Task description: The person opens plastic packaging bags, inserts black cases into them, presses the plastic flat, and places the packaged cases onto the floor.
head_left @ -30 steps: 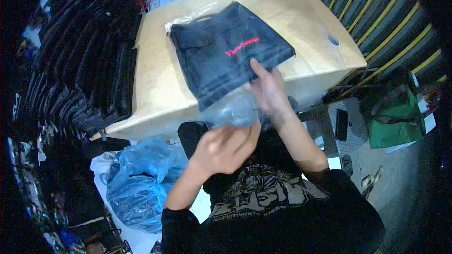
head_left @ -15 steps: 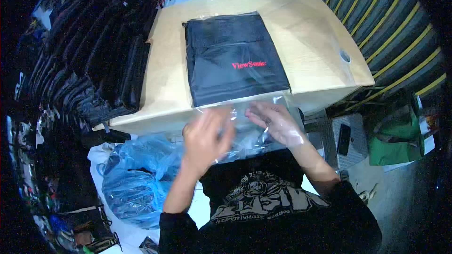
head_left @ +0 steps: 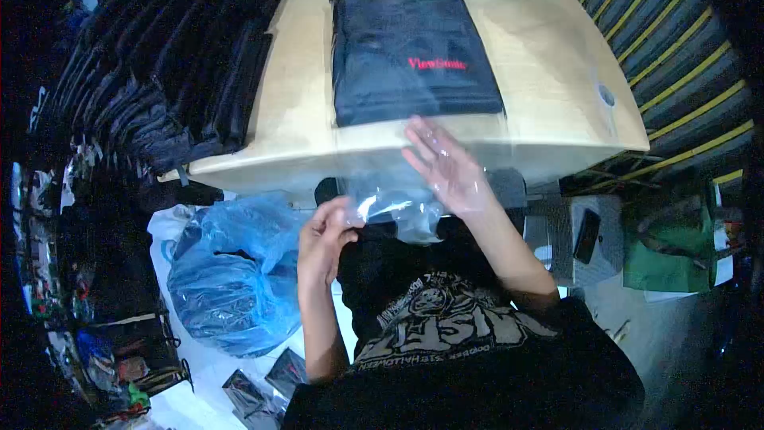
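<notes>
A black folded bag with red "ViewSonic" lettering lies flat on the light wooden table. It is inside a clear plastic sleeve, whose loose end hangs over the table's front edge towards my lap. My left hand, at the left in view, pinches the left corner of that loose plastic. My right hand is spread with fingers apart, against or inside the clear plastic, just below the black bag.
Dark folded bags are stacked at the table's left. A blue plastic bag lies low left, near small dark packets. A phone and a green bag are at the right. Yellow-edged dark strips stand beyond.
The black bag, turned straight since the first frame, now sits higher in view. The loose plastic has spread out between the hands. The hand at the left has moved lower and closed on its corner.
</notes>
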`<state>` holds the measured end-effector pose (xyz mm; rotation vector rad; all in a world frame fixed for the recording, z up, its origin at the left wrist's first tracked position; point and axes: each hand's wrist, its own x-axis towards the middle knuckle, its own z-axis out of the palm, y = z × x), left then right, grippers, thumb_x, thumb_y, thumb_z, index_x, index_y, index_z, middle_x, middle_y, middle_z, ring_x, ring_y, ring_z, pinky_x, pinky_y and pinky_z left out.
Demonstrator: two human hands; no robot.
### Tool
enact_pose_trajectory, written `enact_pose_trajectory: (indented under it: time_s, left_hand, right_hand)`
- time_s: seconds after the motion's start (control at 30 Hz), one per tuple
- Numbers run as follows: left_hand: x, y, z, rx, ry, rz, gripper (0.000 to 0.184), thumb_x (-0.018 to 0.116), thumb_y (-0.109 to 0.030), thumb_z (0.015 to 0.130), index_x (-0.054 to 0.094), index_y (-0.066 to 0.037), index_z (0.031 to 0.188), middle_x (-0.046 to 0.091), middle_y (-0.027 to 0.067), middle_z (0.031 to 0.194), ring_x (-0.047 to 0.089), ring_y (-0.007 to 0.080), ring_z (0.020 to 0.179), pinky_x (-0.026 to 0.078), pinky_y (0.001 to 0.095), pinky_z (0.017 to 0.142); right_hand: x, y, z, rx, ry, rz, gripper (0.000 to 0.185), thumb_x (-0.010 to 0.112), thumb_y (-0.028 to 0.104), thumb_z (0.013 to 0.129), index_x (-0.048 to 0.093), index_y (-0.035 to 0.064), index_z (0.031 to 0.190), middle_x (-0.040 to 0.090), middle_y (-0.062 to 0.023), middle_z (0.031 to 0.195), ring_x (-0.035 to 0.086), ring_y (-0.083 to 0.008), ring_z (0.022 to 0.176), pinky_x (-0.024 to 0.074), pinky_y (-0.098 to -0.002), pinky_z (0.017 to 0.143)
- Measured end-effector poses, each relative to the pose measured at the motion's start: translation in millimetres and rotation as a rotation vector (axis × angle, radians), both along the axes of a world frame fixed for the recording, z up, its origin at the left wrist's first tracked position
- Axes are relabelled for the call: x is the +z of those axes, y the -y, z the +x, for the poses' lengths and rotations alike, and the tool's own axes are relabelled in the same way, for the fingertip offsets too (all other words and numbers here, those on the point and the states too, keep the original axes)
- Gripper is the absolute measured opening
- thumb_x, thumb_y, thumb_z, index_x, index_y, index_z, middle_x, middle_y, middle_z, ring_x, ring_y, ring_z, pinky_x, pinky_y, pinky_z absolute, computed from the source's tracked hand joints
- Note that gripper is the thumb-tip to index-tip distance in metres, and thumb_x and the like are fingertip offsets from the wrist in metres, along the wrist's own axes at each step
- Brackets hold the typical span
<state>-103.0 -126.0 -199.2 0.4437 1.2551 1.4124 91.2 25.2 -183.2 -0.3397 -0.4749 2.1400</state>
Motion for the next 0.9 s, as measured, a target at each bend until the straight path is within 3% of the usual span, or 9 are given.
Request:
enact_pose_trajectory:
  time_s: [0.1, 0.13, 0.23, 0.4, 0.5, 0.53, 0.67, 0.8, 0.9]
  left_hand:
    - [5.8, -2.9, 5.1, -0.010, 0.009, 0.116, 0.039, 0.065, -0.009, 0.087, 0.049, 0.002, 0.121, 0.064, 0.0131, 0.100, 0.066, 0.0222, 0.085, 0.055, 0.0295, 0.071]
    - [12.3, -2.3, 7.4, -0.007, -0.001, 0.190, 0.047, 0.068, -0.008, 0.084, 0.045, 0.002, 0.124, 0.063, 0.0132, 0.103, 0.065, 0.0230, 0.089, 0.055, 0.0298, 0.074]
    - [9.3, 4.9, 18.3, 0.124, -0.490, 0.293, 0.054, 0.072, -0.005, 0.080, 0.042, -0.001, 0.125, 0.061, 0.0138, 0.106, 0.064, 0.0225, 0.091, 0.054, 0.0292, 0.074]
    - [10.3, -3.1, 30.7, 0.340, -1.039, 0.083, 0.014, 0.068, -0.007, 0.083, 0.060, 0.000, 0.093, 0.065, 0.0081, 0.077, 0.064, 0.0128, 0.070, 0.051, 0.0286, 0.065]
    - [11.3, -4.8, 29.0, 0.492, -1.282, 0.043, 0.012, 0.064, -0.008, 0.086, 0.059, 0.000, 0.093, 0.065, 0.0091, 0.076, 0.063, 0.0133, 0.066, 0.050, 0.0287, 0.061]
    - [7.6, -7.4, 24.6, 0.603, -1.368, 0.162, 0.008, 0.062, -0.006, 0.087, 0.058, 0.000, 0.091, 0.065, 0.0099, 0.074, 0.062, 0.0138, 0.063, 0.050, 0.0279, 0.060]
    - [9.3, -5.5, 18.0, 0.593, -0.985, 0.053, 0.014, 0.061, -0.011, 0.090, 0.055, 0.000, 0.095, 0.065, 0.0083, 0.074, 0.064, 0.0117, 0.063, 0.049, 0.0241, 0.055]
    - [6.6, -12.2, 16.6, 0.661, -0.865, 0.021, 0.018, 0.061, -0.013, 0.091, 0.054, 0.001, 0.083, 0.063, 0.0067, 0.063, 0.061, 0.0121, 0.056, 0.048, 0.0261, 0.051]
    - [3.1, -9.7, 8.5, 0.566, -1.376, -0.160, 0.019, 0.061, -0.017, 0.090, 0.055, -0.003, 0.077, 0.061, 0.0142, 0.061, 0.059, 0.0258, 0.049, 0.046, 0.0323, 0.048]
  right_hand:
    - [11.4, 7.3, -3.5, 0.032, 0.110, -0.021, 0.047, 0.053, 0.020, 0.095, 0.036, 0.0024, 0.136, 0.040, -0.0115, 0.141, 0.037, -0.0284, 0.133, 0.0367, -0.0454, 0.109]
    - [11.7, 7.9, -6.5, 0.016, 0.118, -0.045, 0.045, 0.052, 0.019, 0.095, 0.037, 0.0040, 0.135, 0.040, -0.0117, 0.142, 0.036, -0.0295, 0.133, 0.0371, -0.0459, 0.108]
    - [12.2, 4.2, -7.7, -0.004, 0.130, -0.023, 0.052, 0.057, 0.020, 0.093, 0.032, 0.0048, 0.136, 0.041, -0.0108, 0.139, 0.041, -0.0309, 0.129, 0.0401, -0.0468, 0.105]
    - [17.5, 8.7, -17.4, 0.005, 0.144, -0.067, 0.061, 0.059, 0.012, 0.091, 0.023, 0.0048, 0.140, 0.039, -0.0139, 0.140, 0.043, -0.0292, 0.128, 0.0408, -0.0464, 0.105]
    - [8.2, 6.7, -19.6, -0.012, 0.051, -0.030, 0.062, 0.055, 0.012, 0.093, 0.019, 0.0044, 0.142, 0.039, -0.0149, 0.140, 0.044, -0.0297, 0.127, 0.0403, -0.0464, 0.105]
    - [11.0, 6.8, -19.3, -0.034, 0.104, -0.067, 0.049, 0.052, 0.015, 0.095, 0.031, 0.0031, 0.138, 0.043, -0.0124, 0.139, 0.044, -0.0290, 0.127, 0.0378, -0.0466, 0.107]
    - [-1.2, -1.6, -13.6, 0.028, -0.037, -0.011, 0.027, 0.051, 0.019, 0.095, 0.057, 0.0042, 0.117, 0.048, -0.0066, 0.137, 0.037, -0.0251, 0.133, 0.0328, -0.0459, 0.109]
    - [0.1, 1.8, -19.2, 0.002, 0.018, -0.089, 0.029, 0.052, 0.018, 0.095, 0.054, 0.0029, 0.119, 0.046, -0.0066, 0.139, 0.036, -0.0251, 0.134, 0.0340, -0.0433, 0.109]
    - [4.6, 4.2, -25.1, -0.041, 0.123, -0.039, 0.029, 0.052, 0.019, 0.095, 0.053, 0.0031, 0.119, 0.045, -0.0068, 0.140, 0.037, -0.0254, 0.133, 0.0346, -0.0421, 0.109]
